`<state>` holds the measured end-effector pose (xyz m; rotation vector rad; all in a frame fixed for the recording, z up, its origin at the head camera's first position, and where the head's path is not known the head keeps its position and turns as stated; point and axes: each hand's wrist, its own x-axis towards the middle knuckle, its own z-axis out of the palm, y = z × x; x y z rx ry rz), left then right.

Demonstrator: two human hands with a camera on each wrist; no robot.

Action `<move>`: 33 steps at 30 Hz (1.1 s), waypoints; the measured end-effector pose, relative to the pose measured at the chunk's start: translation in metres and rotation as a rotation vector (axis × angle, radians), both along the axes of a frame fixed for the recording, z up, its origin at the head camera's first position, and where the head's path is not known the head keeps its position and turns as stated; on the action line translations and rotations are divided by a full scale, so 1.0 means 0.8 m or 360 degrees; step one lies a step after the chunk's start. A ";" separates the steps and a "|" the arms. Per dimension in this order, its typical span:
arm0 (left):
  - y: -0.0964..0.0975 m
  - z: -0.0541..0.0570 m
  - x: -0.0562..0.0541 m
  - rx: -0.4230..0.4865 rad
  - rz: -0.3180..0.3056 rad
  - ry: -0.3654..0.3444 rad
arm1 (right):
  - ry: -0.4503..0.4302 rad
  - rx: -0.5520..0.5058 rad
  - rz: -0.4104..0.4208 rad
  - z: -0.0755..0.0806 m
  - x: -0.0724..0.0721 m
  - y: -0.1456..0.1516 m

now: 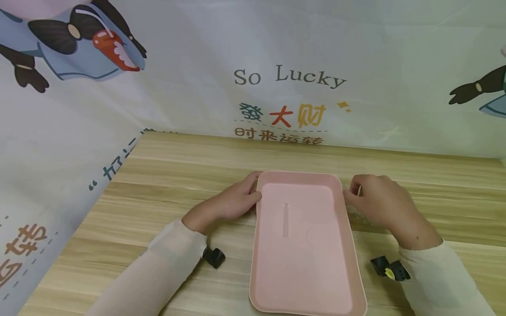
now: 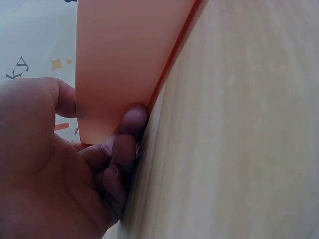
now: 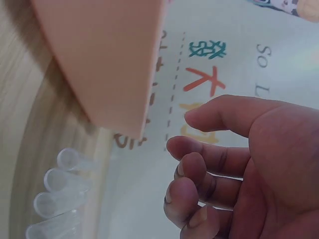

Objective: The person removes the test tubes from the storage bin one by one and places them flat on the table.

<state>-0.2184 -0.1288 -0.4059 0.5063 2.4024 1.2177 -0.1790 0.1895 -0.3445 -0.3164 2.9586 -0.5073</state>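
A pink rectangular tray (image 1: pixel 312 272) lies on the wooden table, its long side running away from me. Inside it is a thin clear plastic tube (image 1: pixel 286 220). My left hand (image 1: pixel 233 199) holds the tray's far left side, thumb at the rim and fingers curled against the lower wall, as the left wrist view shows. To the right of the tray, my right hand (image 1: pixel 381 204) hovers near its far right edge. Its fingers are loosely bent with a gap to the thumb, and nothing is between them. Several clear plastic tubes (image 3: pixel 65 179) lie on the table beside the tray, mostly hidden by that hand in the head view.
The light wooden table (image 1: pixel 158 175) meets a printed white backdrop (image 1: pixel 189 87) at its far and left edges. Black wrist mounts (image 1: pixel 215 257) sit at both cuffs.
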 end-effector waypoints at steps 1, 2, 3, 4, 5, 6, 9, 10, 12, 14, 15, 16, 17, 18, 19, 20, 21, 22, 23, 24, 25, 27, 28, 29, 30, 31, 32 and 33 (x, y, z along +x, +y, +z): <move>0.000 0.000 0.000 0.0004 -0.0001 -0.0001 | 0.0011 -0.0008 0.0003 0.002 0.002 -0.002; 0.000 0.000 0.000 0.0009 -0.0002 -0.0003 | 0.0023 -0.0015 0.0008 0.003 0.003 -0.003; 0.000 0.000 0.000 0.0015 -0.0004 -0.0004 | 0.0032 -0.0024 0.0015 0.005 0.004 -0.005; -0.001 0.000 -0.001 0.0020 -0.0006 -0.0005 | 0.0040 -0.0030 0.0021 0.006 0.006 -0.007; -0.001 0.000 -0.001 0.0027 -0.0008 -0.0005 | 0.0050 -0.0036 0.0029 0.008 0.007 -0.009; -0.001 0.001 -0.001 0.0034 -0.0012 -0.0007 | 0.0060 -0.0038 0.0035 0.010 0.008 -0.010; -0.001 0.001 -0.004 0.0035 -0.0019 -0.0003 | 0.0095 -0.0038 0.0046 0.014 0.011 -0.015; 0.000 0.002 -0.004 0.0038 -0.0019 -0.0002 | 0.0110 -0.0035 0.0048 0.015 0.012 -0.016; 0.000 0.001 -0.004 0.0054 -0.0022 -0.0012 | 0.0141 -0.0031 0.0046 0.016 0.015 -0.019; 0.001 0.000 -0.003 0.0070 -0.0023 -0.0026 | 0.0174 -0.0033 0.0046 0.016 0.018 -0.022; 0.001 -0.002 -0.002 0.0078 -0.0025 -0.0035 | 0.0193 -0.0031 0.0049 0.016 0.019 -0.024; 0.001 -0.003 -0.001 0.0085 -0.0027 -0.0046 | 0.0210 -0.0033 0.0053 0.016 0.021 -0.025; 0.001 -0.004 0.000 0.0085 -0.0027 -0.0054 | 0.0227 -0.0034 0.0058 0.015 0.022 -0.027; 0.001 -0.005 0.000 0.0082 -0.0027 -0.0058 | 0.0250 -0.0037 0.0065 0.015 0.023 -0.029; 0.000 -0.005 0.001 0.0071 -0.0023 -0.0049 | 0.0277 -0.0043 0.0072 0.015 0.024 -0.030; 0.000 -0.005 0.001 0.0063 -0.0021 -0.0041 | 0.0307 -0.0052 0.0078 0.015 0.026 -0.032; 0.000 -0.005 0.000 0.0053 -0.0017 -0.0028 | 0.0341 -0.0062 0.0082 0.016 0.027 -0.034; 0.000 -0.004 0.000 0.0040 -0.0012 -0.0010 | 0.0376 -0.0075 0.0082 0.017 0.028 -0.036; 0.000 -0.003 0.000 0.0029 -0.0010 0.0005 | 0.0409 -0.0092 0.0079 0.018 0.029 -0.038; 0.000 -0.003 0.000 0.0023 -0.0009 0.0017 | 0.0451 -0.0110 0.0078 0.018 0.031 -0.040; 0.000 -0.002 -0.001 0.0021 -0.0012 0.0025 | 0.0501 -0.0130 0.0078 0.019 0.032 -0.043; 0.000 -0.001 -0.001 0.0019 -0.0016 0.0024 | 0.0606 -0.0175 0.0078 0.019 0.035 -0.047; 0.000 -0.001 -0.001 0.0017 -0.0019 0.0023 | 0.0662 -0.0203 0.0083 0.019 0.036 -0.049; 0.000 -0.002 -0.002 0.0019 -0.0023 0.0015 | 0.0721 -0.0230 0.0091 0.018 0.038 -0.052; 0.000 -0.002 -0.002 0.0022 -0.0024 0.0010 | 0.0784 -0.0254 0.0103 0.017 0.039 -0.054; 0.000 -0.002 -0.002 0.0025 -0.0027 0.0011 | 0.0834 -0.0277 0.0112 0.017 0.040 -0.056; 0.000 -0.002 -0.002 0.0025 -0.0029 0.0013 | 0.0875 -0.0299 0.0119 0.016 0.040 -0.058; 0.000 -0.001 -0.002 0.0023 -0.0028 0.0019 | 0.0911 -0.0314 0.0126 0.016 0.041 -0.059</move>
